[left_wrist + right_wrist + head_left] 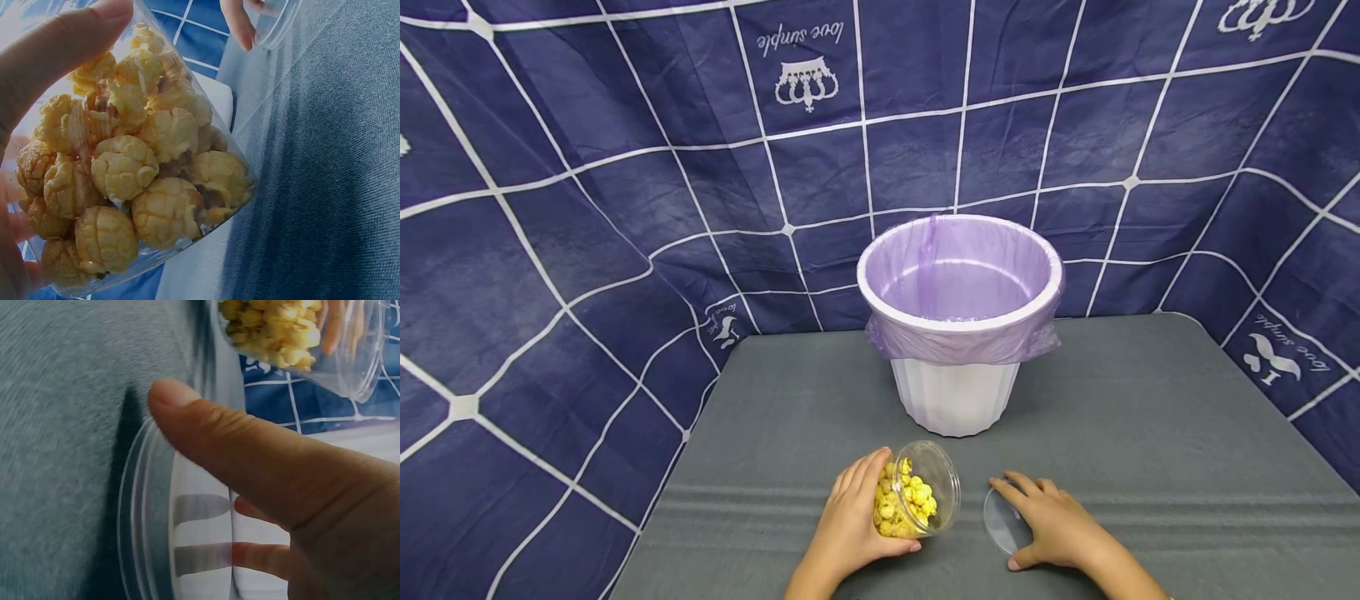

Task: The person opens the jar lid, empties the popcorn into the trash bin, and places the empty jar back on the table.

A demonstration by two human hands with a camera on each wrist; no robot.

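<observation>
My left hand grips a clear plastic tub from its left side, thumb in front and fingers behind. The tub is tipped over to the right, its wide mouth facing my other hand. Yellow popcorn fills the lower part of it; close up, the left wrist view shows round caramel-coloured pieces behind the clear wall. To the right, my right hand holds a clear round lid by its edge, low over the cloth. In the right wrist view the thumb lies across the lid's rim, with fingertips at its far side.
A white bucket lined with a purple plastic bag stands behind both hands. Grey cloth covers the table. Blue fabric with white lines hangs at the back and on both sides.
</observation>
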